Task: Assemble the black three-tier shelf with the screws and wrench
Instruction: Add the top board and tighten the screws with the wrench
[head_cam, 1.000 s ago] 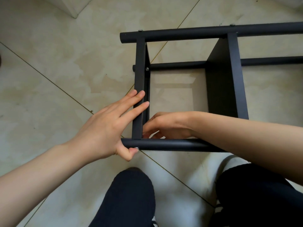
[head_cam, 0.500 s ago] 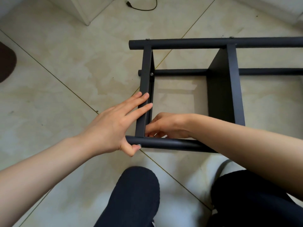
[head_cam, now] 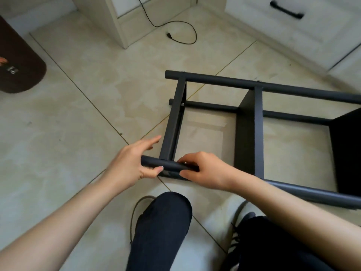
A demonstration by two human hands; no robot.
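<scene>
Our left hand (head_cam: 132,165) has left the end shelf panel (head_cam: 172,122) and now pinches the near tube's (head_cam: 168,165) end, fingers spread. Our right hand (head_cam: 203,170) has come out and wraps that tube. The black shelf frame (head_cam: 254,85) lies sideways on the floor (head_cam: 88,114); we're probably about to reposition it.

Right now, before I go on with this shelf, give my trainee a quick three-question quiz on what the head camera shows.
1. True or false: the black shelf frame stands upright on its legs.
2. Which hand has its thumb pressed on the near end of the front pole? A) left hand B) right hand C) neither
3. What lies on the floor tiles near the white cabinet, beyond the frame?

Key:
1. False; it lies on its side.
2. A
3. A black cable with a plug.
</scene>
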